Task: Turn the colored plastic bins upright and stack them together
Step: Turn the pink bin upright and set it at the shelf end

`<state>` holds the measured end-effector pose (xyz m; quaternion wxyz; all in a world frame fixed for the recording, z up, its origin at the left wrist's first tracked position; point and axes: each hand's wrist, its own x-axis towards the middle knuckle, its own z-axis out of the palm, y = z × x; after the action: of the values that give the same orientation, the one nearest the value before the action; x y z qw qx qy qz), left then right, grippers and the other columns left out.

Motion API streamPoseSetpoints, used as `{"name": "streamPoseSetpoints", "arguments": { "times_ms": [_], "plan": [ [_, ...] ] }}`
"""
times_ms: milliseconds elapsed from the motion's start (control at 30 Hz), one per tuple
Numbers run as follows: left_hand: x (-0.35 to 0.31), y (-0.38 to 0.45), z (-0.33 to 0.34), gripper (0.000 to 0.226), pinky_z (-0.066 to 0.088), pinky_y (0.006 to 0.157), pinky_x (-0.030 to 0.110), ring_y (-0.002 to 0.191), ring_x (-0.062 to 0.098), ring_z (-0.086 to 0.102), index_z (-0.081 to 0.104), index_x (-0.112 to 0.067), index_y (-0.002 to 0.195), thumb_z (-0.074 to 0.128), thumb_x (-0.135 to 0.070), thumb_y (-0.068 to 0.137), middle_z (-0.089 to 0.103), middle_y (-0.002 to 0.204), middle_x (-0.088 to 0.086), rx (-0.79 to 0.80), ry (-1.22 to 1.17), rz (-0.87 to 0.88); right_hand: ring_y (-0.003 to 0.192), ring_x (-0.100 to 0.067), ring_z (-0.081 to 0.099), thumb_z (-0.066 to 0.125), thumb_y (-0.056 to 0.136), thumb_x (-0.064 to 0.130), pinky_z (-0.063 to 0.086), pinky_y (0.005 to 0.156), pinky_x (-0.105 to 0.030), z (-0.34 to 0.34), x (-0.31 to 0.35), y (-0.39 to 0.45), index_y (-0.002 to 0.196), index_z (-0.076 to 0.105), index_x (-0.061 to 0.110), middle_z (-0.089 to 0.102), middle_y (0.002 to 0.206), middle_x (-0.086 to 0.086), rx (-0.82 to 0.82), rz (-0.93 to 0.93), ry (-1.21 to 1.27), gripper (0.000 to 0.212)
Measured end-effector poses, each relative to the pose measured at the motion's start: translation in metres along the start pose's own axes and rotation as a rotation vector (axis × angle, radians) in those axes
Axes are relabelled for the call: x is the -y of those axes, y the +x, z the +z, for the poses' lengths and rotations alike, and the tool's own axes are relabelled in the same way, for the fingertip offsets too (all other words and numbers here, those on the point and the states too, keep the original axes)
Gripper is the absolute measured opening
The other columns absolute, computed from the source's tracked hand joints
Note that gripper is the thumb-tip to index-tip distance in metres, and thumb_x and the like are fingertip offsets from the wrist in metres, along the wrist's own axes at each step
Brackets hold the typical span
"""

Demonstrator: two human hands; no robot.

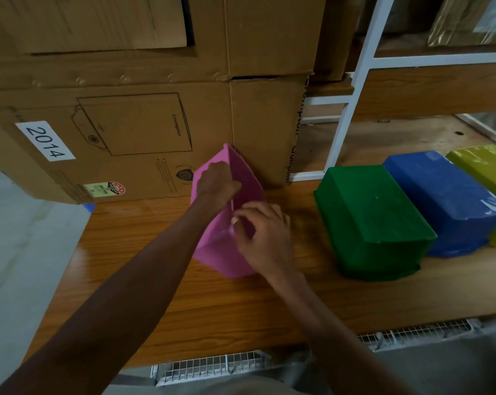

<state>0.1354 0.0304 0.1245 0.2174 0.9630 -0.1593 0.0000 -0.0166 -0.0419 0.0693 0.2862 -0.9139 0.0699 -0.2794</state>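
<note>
Pink bin (212, 246) sat tilted on the wooden table (184, 309), just in front of the cardboard box (127, 138), opening facing right. Left hand (217, 185) gripped its far rim w/ fingers curled over the edge. Right hand (262, 233) pinched the near rim. Green bin (375, 220), blue bin (446, 201) & yellow bin (489, 166) lay upside down in a row to the right, touching each other.

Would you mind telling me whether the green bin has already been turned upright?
No, the green bin lies upside down on the wooden table, its closed base facing up and its rim against the surface.
</note>
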Motion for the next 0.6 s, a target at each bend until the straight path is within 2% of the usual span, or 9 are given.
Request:
{"name": "streamPoseSetpoints", "arguments": {
  "times_ms": [67, 133, 200, 267, 333, 400, 467, 533, 600],
  "plan": [
    [0.023, 0.0, -0.004, 0.022, 0.038, 0.055, 0.029, 0.066, 0.025, 0.059, 0.056, -0.006, 0.074, 0.069, -0.019, 0.088, 0.059, 0.074, 0.008, -0.002, -0.038, -0.039, 0.114, -0.007, 0.052, 0.058, 0.097, 0.04, 0.042, 0.098, -0.037, -0.004, -0.02, 0.011, 0.114, 0.07, 0.033, 0.066, 0.12, 0.013, 0.012, 0.118, 0.04, 0.022],
    [0.048, -0.004, -0.004, 0.032, 0.03, 0.049, 0.029, 0.059, 0.025, 0.058, 0.05, -0.01, 0.06, 0.067, -0.017, 0.087, 0.051, 0.062, 0.004, -0.013, -0.093, -0.055, 0.12, -0.011, 0.054, 0.055, 0.099, 0.044, 0.042, 0.106, -0.042, -0.007, -0.043, 0.022, 0.124, 0.063, 0.033, 0.064, 0.125, 0.009, 0.104, 0.267, 0.044, 0.028],
    [0.069, -0.013, -0.003, 0.028, 0.031, 0.048, 0.028, 0.061, 0.027, 0.062, 0.059, -0.008, 0.062, 0.064, -0.019, 0.088, 0.057, 0.062, 0.005, -0.029, -0.177, -0.075, 0.136, -0.023, 0.047, 0.051, 0.103, 0.044, 0.034, 0.114, -0.048, -0.01, -0.067, 0.031, 0.14, 0.054, 0.025, 0.058, 0.141, 0.0, 0.242, 0.447, 0.017, 0.042],
    [0.085, -0.025, -0.001, 0.028, 0.034, 0.05, 0.028, 0.057, 0.025, 0.059, 0.062, -0.004, 0.066, 0.06, -0.019, 0.09, 0.06, 0.061, 0.007, -0.063, -0.271, -0.102, 0.146, -0.03, 0.036, 0.045, 0.106, 0.041, 0.028, 0.118, -0.05, -0.012, -0.083, 0.037, 0.153, 0.042, 0.016, 0.043, 0.158, -0.008, 0.334, 0.621, 0.08, 0.053],
    [0.095, -0.038, 0.003, 0.03, 0.033, 0.051, 0.03, 0.053, 0.018, 0.048, 0.057, 0.0, 0.065, 0.056, -0.014, 0.091, 0.055, 0.058, 0.009, -0.075, -0.41, -0.134, 0.143, -0.029, 0.043, 0.043, 0.107, 0.036, 0.037, 0.114, -0.049, -0.013, -0.087, 0.039, 0.156, 0.039, 0.017, 0.043, 0.159, -0.008, 0.369, 0.764, 0.268, 0.053],
    [0.104, -0.051, 0.007, 0.024, 0.035, 0.052, 0.031, 0.054, 0.013, 0.048, 0.061, 0.001, 0.07, 0.054, -0.012, 0.088, 0.057, 0.06, 0.006, -0.061, -0.549, -0.149, 0.127, -0.024, 0.059, 0.044, 0.105, 0.036, 0.049, 0.099, -0.043, -0.011, -0.088, 0.042, 0.145, 0.053, 0.023, 0.061, 0.143, -0.003, 0.405, 0.809, 0.446, 0.043],
    [0.113, -0.06, 0.012, 0.022, 0.041, 0.056, 0.031, 0.059, 0.01, 0.055, 0.072, -0.008, 0.078, 0.052, -0.016, 0.084, 0.067, 0.067, -0.001, -0.057, -0.663, -0.161, 0.115, -0.021, 0.067, 0.046, 0.105, 0.035, 0.053, 0.091, -0.04, -0.007, -0.087, 0.044, 0.134, 0.062, 0.025, 0.07, 0.126, 0.0, 0.428, 0.78, 0.5, 0.034],
    [0.121, -0.065, 0.013, 0.024, 0.046, 0.062, 0.03, 0.068, 0.01, 0.062, 0.076, -0.016, 0.088, 0.053, -0.02, 0.084, 0.074, 0.08, -0.005, -0.061, -0.722, -0.192, 0.114, -0.018, 0.066, 0.052, 0.104, 0.036, 0.055, 0.09, -0.039, -0.004, -0.083, 0.045, 0.141, 0.058, 0.029, 0.067, 0.131, 0.004, 0.414, 0.765, 0.499, 0.038],
    [0.128, -0.071, 0.01, 0.023, 0.048, 0.068, 0.029, 0.083, 0.012, 0.068, 0.075, -0.02, 0.099, 0.055, -0.021, 0.089, 0.076, 0.096, -0.005, -0.075, -0.728, -0.223, 0.109, -0.013, 0.066, 0.058, 0.103, 0.036, 0.055, 0.079, -0.031, -0.001, -0.076, 0.045, 0.145, 0.055, 0.031, 0.066, 0.132, 0.006, 0.401, 0.75, 0.518, 0.043]
  ]
}}
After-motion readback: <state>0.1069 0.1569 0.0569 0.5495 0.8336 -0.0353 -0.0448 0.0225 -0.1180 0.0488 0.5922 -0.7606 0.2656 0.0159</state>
